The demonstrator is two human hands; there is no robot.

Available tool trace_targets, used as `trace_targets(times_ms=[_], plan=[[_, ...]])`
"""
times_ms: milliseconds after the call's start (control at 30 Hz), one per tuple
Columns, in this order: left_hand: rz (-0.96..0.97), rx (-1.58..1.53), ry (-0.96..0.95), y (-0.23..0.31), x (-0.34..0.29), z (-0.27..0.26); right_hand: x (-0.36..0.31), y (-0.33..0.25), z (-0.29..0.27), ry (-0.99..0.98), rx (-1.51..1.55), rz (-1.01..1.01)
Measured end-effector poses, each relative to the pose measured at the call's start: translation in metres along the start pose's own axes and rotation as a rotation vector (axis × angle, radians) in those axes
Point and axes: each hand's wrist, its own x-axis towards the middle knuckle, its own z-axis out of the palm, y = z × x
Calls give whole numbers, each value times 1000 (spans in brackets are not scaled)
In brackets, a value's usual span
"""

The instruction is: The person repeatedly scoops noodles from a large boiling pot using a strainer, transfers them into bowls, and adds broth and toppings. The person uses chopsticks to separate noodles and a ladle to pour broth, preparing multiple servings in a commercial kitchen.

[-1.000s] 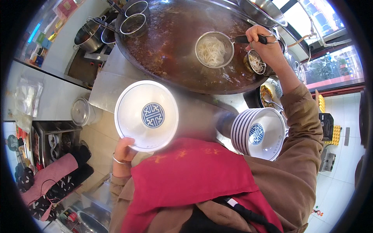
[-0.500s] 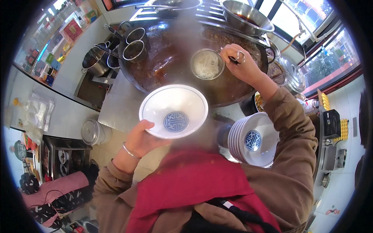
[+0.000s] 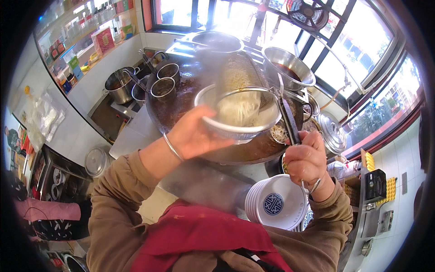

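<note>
Over the large round pan of dark broth (image 3: pixel 213 156), my left hand (image 3: pixel 192 131) grips a white bowl (image 3: pixel 206 119) by its side. My right hand (image 3: pixel 307 156) is closed round the black handle of a deep wire-mesh noodle strainer (image 3: pixel 238 72). Its mesh basket is tipped upside down above the bowl, its rim at the bowl's mouth. Pale noodles (image 3: pixel 238 111) hang from the strainer into the bowl, slightly blurred. Below my right forearm stands a tilted stack of white bowls (image 3: pixel 253 199) with blue patterns inside.
Two empty strainers (image 3: pixel 163 88) rest at the pan's left edge, near a steel pot (image 3: pixel 121 93). Behind the pan sits a steel basin of dark liquid (image 3: pixel 290 72). Shredded pale food (image 3: pixel 279 132) shows beside the bowl. Steam blurs the pan's middle.
The strainer has risen from the broth and turned over above the bowl, with noodles passing into it. My left hand has brought the bowl right and over the pan. The view has tilted upward.
</note>
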Motion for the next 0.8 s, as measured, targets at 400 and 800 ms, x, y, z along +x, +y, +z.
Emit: trace_targets(times_ms=[400,800], plan=[[37,103,3,3,-7,12,-13,-6,-3,-17,-130,-156],[88,35,69,-11,-5,-25,-40,99,-40,855,429,693]])
